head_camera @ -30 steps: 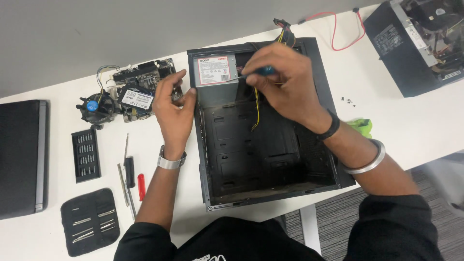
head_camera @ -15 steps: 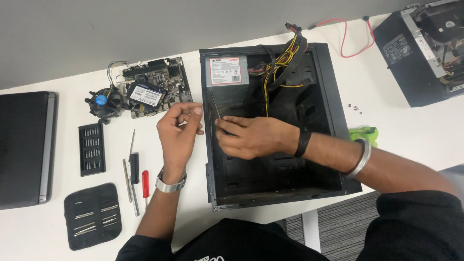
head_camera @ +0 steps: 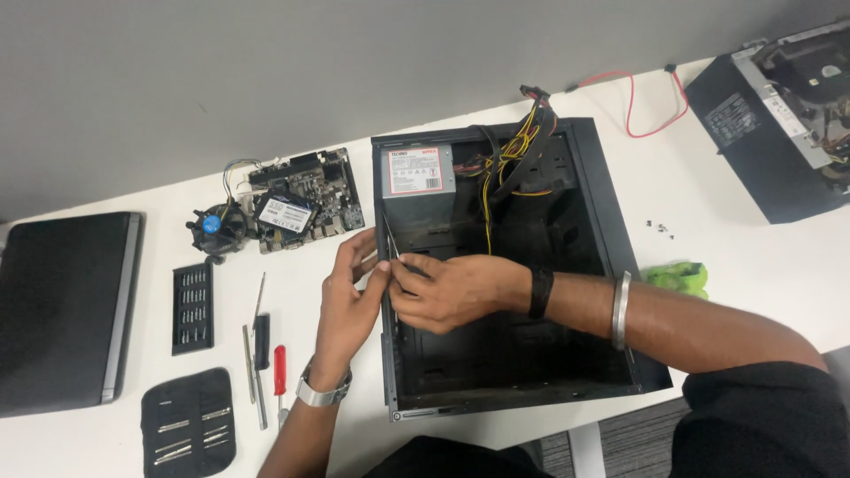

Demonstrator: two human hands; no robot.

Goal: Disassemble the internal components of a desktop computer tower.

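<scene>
An open black computer case (head_camera: pixel 611 221) lies flat on the white table, with a grey power supply (head_camera: pixel 416 171) and yellow and black cables (head_camera: pixel 509 159) in its far end. My left hand (head_camera: pixel 347 301) is just outside the case's left wall. My right hand (head_camera: pixel 447 290) reaches across the inside to that same wall. The fingertips of both hands meet there and pinch a thin silver metal plate (head_camera: pixel 389 241) that stands edge-on in the wall. A watch is on my left wrist, and a black band and a metal bangle are on my right arm.
Left of the case lie a motherboard (head_camera: pixel 305 199), a cooler fan (head_camera: pixel 212 226), a bit holder (head_camera: pixel 192 307), a tool pouch (head_camera: pixel 188 434), a red screwdriver (head_camera: pixel 280 370) and a black panel (head_camera: pixel 62 310). A green cloth (head_camera: pixel 677 277), small screws (head_camera: pixel 660 227) and a second case (head_camera: pixel 779 115) lie right.
My right hand has left the power supply and come down to the case's left wall, where it meets my left hand. The blue-handled tool it held is no longer visible.
</scene>
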